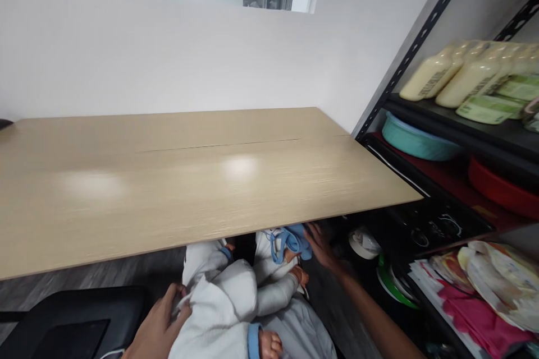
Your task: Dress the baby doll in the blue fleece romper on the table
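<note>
Saw the doll (244, 303) lying near six o'clock, just below the front edge of the tabletop (189, 190), on grey cloth (297, 322). Pinched a fold of its white suit (210, 314) between thumb and fingers of the left hand (160, 321), at seven o'clock. Laid the right hand (322, 248), at five o'clock, against the bunched blue cloth (298, 240) around one limb; could not tell closed grip from mere touch there. Judged the suit soft and slack, apt to gather and slide over the body beneath; guessed the body fairly light, with stiffer, smoother extremities, perhaps slippery to bare fingers. Reckoned little risk of breakage, more of stretched seams. Thought best to support the torso with a broad palm, to steady limbs through the sleeves or at the blue cuff (253, 341), and to avoid tugging by the small doll hand (270, 344) at six.
</note>
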Available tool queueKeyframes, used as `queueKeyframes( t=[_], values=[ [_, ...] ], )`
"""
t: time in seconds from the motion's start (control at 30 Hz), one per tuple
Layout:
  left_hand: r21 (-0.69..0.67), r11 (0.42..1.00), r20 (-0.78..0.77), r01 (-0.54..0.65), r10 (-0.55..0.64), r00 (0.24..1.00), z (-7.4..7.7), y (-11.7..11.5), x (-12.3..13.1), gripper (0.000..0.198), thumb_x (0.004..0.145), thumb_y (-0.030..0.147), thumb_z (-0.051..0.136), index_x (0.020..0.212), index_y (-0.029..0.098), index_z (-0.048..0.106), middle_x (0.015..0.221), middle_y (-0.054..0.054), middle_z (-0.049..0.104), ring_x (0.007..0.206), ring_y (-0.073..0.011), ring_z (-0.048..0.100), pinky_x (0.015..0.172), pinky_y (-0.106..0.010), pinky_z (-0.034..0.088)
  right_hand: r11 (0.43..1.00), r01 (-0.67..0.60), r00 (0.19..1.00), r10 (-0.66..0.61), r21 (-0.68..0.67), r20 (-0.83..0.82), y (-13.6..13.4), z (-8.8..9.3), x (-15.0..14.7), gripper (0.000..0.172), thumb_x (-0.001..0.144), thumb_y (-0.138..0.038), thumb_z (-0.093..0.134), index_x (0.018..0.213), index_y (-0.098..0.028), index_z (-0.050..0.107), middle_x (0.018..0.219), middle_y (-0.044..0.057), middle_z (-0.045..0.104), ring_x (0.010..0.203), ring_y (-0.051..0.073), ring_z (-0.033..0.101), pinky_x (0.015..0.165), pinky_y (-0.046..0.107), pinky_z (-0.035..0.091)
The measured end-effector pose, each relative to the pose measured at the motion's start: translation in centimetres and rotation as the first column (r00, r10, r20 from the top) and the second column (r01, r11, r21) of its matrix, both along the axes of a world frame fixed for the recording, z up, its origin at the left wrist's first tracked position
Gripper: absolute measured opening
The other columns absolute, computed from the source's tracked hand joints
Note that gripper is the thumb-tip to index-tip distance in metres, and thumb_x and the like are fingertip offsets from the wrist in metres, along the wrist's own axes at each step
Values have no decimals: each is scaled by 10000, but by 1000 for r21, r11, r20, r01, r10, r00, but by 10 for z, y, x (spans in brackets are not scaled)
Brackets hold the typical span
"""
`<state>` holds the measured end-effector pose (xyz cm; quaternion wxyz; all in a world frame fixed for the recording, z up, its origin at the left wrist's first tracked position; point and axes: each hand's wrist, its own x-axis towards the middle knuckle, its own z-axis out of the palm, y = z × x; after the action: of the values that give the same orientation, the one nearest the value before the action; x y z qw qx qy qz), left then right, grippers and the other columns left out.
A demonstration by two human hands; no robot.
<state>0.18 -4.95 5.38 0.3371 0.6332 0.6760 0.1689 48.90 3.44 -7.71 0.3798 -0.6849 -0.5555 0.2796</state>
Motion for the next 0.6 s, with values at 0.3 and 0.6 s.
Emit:
queueKeyframes(
  t=[0.3,0.6],
  values=[
    [16,1000,11,17,-17,1000,1,1,1,324,894,531,552,1046,262,649,1113,-108,820,1055,-337,778,921,-409,606,970,-243,958,244,-23,153,37,13,-54,471,964,-449,503,1280,-211,757,1413,138,724,1384,338,606,1228,555,411],
    [-171,984,-20,-47,44,999,-3,2,-22,612,954,671,372,1296,240,641,1358,-125,767,1292,-340,713,1115,-443,540,975,-179,942,208,-130,263,18,56,-82,506,910,-329,586,1368,-159,717,1490,190,663,1504,397,486,1268,610,334]
  ],
)
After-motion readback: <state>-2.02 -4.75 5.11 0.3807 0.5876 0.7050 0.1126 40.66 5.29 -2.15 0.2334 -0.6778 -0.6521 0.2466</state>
